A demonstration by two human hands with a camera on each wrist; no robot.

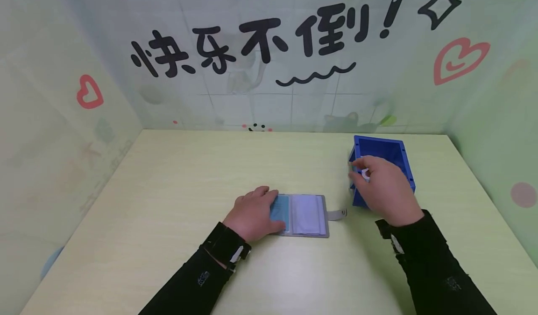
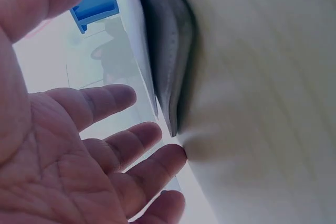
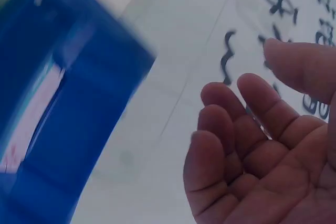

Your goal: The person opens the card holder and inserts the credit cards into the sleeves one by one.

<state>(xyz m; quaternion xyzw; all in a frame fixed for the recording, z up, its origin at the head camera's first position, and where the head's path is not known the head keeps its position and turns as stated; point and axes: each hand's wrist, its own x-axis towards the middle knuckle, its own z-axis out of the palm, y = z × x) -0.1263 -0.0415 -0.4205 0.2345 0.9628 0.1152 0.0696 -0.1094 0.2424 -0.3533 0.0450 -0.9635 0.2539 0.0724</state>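
A small grey card holder [image 1: 327, 217] lies unfolded on the table, its snap strap [image 1: 336, 215] pointing right. Blue shows in its left side and pale sleeves in its right. My left hand [image 1: 255, 214] rests over the left part, covering some of it; in the left wrist view that hand's [image 2: 68, 145] fingers are relaxed beside the holder's grey edge [image 2: 170, 40]. Above the front of a blue bin [image 1: 384, 149] is my right hand [image 1: 386, 189], fingers loosely bent. The right wrist view shows nothing in that hand [image 3: 273, 161].
The bin stands at the back right of the pale wooden table [image 1: 168, 203]. A whitish strip [image 3: 34, 114] shows at the bin in the right wrist view; I cannot tell what it is. A printed cloth backdrop [image 1: 252, 105] rises along the back and both sides.
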